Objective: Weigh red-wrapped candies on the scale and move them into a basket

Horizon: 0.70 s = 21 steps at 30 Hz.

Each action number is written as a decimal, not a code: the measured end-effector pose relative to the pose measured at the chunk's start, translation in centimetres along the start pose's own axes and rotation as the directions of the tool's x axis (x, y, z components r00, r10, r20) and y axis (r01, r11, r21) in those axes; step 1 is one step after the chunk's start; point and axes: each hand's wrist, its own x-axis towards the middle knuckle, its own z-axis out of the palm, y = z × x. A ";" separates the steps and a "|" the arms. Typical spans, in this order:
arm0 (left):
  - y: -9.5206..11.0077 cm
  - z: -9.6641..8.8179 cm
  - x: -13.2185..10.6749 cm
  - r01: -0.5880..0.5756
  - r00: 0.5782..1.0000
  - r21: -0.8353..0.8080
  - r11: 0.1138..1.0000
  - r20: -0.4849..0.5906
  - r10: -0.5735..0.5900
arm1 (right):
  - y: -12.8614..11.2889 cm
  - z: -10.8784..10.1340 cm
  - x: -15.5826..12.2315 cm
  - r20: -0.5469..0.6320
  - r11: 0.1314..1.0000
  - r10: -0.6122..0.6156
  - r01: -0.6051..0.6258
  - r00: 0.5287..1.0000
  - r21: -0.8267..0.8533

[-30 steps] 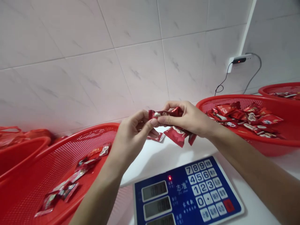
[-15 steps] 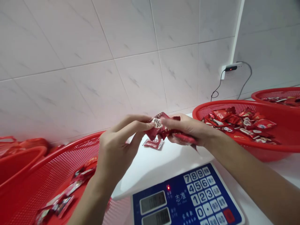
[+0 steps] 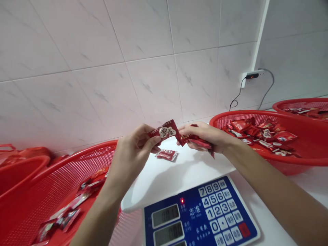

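Observation:
My left hand [image 3: 133,152] pinches one red candy packet [image 3: 164,131] by its left end and holds it up over the white scale pan [image 3: 179,174]. Just to its right, my right hand [image 3: 205,136] is closed round a small bunch of red candy packets [image 3: 196,140]. The two hands are close together above the pan. One more red packet [image 3: 167,154] lies flat on the pan beneath them. The scale's blue panel [image 3: 202,213] with keypad and displays is at the bottom.
A red mesh basket [image 3: 38,191] with a few packets stands at the left, with another red basket [image 3: 20,167] beyond it. At the right, a red basket [image 3: 287,160] holds several packets; a further red basket [image 3: 302,104] sits behind. A plugged-in wall socket [image 3: 252,76] is on the tiled wall.
My left hand has drawn one packet leftward out of the bunch in my right hand, and the hands have come slightly apart. The view has shifted a little.

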 end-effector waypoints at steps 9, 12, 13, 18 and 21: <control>-1.3 -0.1 0.6 0.122 0.986 0.261 0.958 0.075 -0.146 | -0.5 0.2 0.1 -0.128 0.983 -0.040 0.062 0.991 0.172; -1.8 0.6 0.6 0.110 0.948 0.438 0.892 0.224 -0.227 | -0.4 0.5 0.3 -0.182 0.978 -0.025 0.062 0.983 0.200; -1.7 0.8 0.6 0.099 0.957 0.469 0.878 0.196 -0.213 | -0.3 0.5 0.3 -0.191 0.977 -0.020 0.060 0.981 0.205; 0.4 0.9 -0.3 -0.007 0.993 0.163 0.987 0.118 -0.012 | -0.3 1.5 0.2 -0.161 0.960 -0.117 0.153 0.980 0.233; 1.3 0.8 -0.8 -0.091 0.995 0.058 0.994 0.039 0.089 | -0.8 2.2 -0.6 -0.058 0.973 -0.163 0.171 0.985 0.157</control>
